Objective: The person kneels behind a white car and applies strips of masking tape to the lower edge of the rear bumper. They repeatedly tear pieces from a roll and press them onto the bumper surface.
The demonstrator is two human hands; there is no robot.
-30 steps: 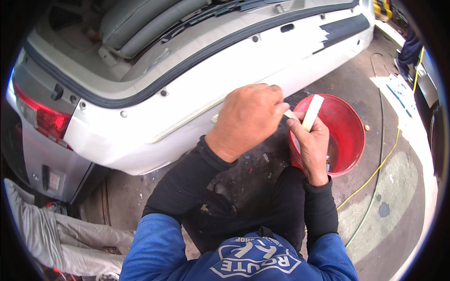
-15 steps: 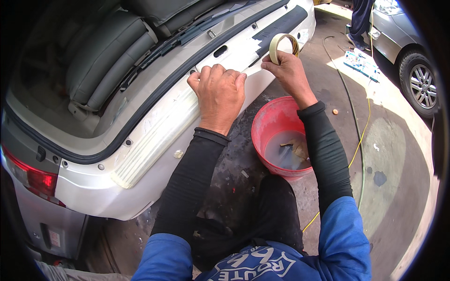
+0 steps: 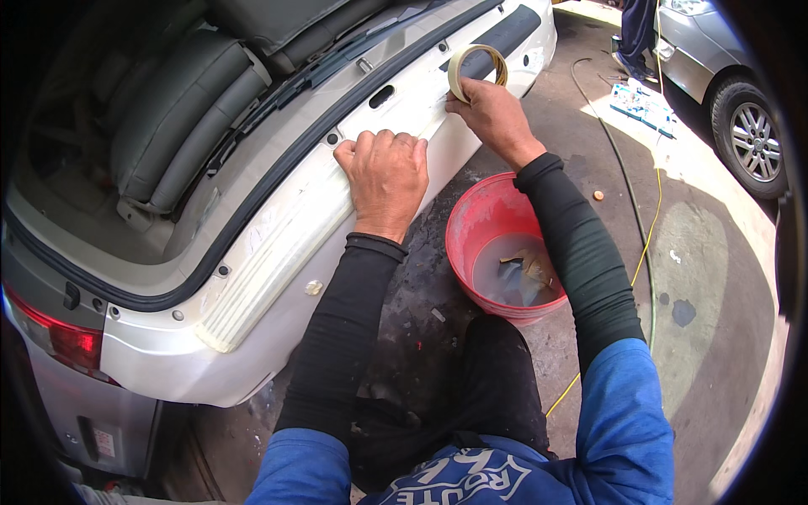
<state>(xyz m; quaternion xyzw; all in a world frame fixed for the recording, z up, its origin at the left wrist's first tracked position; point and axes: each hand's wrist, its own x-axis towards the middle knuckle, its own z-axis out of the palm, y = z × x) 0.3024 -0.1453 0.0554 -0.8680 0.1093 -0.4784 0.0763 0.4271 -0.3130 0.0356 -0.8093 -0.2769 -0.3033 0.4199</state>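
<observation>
A roll of masking tape [image 3: 459, 71], cream coloured, stands on edge in my right hand [image 3: 492, 116], whose fingers and thumb grip its lower rim above the white rear bumper [image 3: 168, 362]. My left hand [image 3: 385, 185] is closed, its fingers curled down against the bumper's top face. What lies under those fingertips is hidden. From beside my left hand, parallel strips of pale tape [image 3: 273, 261] run along the bumper toward the tail light. Beyond the tape roll, a dark grey patch [image 3: 513, 38] covers the far part of the bumper top.
A red bucket [image 3: 461, 252] of cloudy water, with brownish scraps in it, stands below my right forearm. A hose [image 3: 619, 147] and yellow cord [image 3: 644, 252] cross the floor. A silver car [image 3: 703, 50] and a person's legs [image 3: 637, 38] are at the upper right.
My right hand and the tape roll have shifted left and slightly up along the bumper. My left hand stays at nearly the same place on the bumper. The whole view has shifted slightly.
</observation>
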